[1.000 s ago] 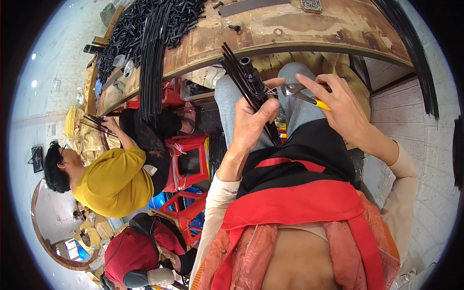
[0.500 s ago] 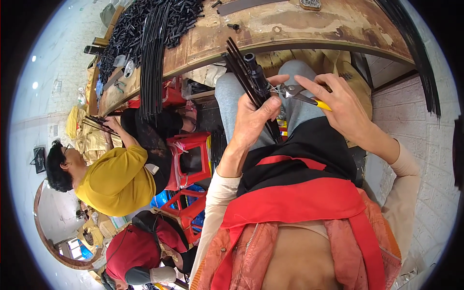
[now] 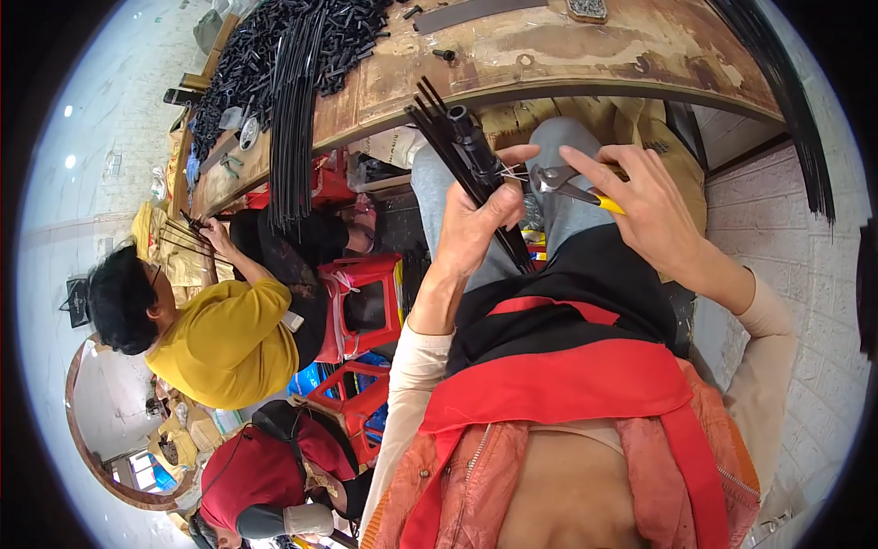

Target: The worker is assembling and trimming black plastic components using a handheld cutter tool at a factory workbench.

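Note:
My left hand (image 3: pixel 474 224) is wrapped around thin black rods (image 3: pixel 444 146) and a black tubular fitting (image 3: pixel 474 146) beside them, which look like umbrella frame parts. The fitting's hollow end points up toward the table. Thin wire ends (image 3: pixel 515 173) stick out from its lower part, by my left index finger and thumb. My right hand (image 3: pixel 645 197) grips pincers (image 3: pixel 553 179) with a metal head and yellow handles. The pincers' head is just right of the wire, with a small gap between them. My right index finger stretches along the tool.
The wooden table (image 3: pixel 585 50) bears a heap of black fittings (image 3: pixel 242 73), a hanging rod bundle (image 3: pixel 294 137) and a small box of metal bits (image 3: pixel 587 9). More rods (image 3: pixel 796 110) hang at right. A co-worker in yellow (image 3: pixel 224 343) sits left, near red stools (image 3: pixel 366 297).
The rods and fitting have shifted slightly left in my left hand. The pincers' head has come away from the wire a little. The co-worker in yellow has turned their head.

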A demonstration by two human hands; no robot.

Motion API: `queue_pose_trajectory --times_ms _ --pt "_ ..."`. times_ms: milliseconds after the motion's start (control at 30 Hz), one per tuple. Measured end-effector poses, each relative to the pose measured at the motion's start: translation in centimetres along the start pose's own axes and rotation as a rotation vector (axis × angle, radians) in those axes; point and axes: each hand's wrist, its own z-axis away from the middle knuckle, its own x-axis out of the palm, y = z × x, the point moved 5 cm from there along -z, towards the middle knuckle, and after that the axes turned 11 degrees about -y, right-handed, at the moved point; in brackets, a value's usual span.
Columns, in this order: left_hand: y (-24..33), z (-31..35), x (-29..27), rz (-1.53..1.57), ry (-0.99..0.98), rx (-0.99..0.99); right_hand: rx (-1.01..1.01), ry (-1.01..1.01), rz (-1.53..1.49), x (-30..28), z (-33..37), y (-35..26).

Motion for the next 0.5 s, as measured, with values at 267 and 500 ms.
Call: queue_pose_trajectory --times_ms 267,500 --pt "0.1 0.0 0.0 0.023 -0.041 -0.009 -0.033 0.024 -0.020 -0.1 -0.4 -0.4" --pt "0.0 -0.6 -0.1 0.006 0.129 0.006 0.034 0.027 0.034 -0.2 0.0 -1.4"
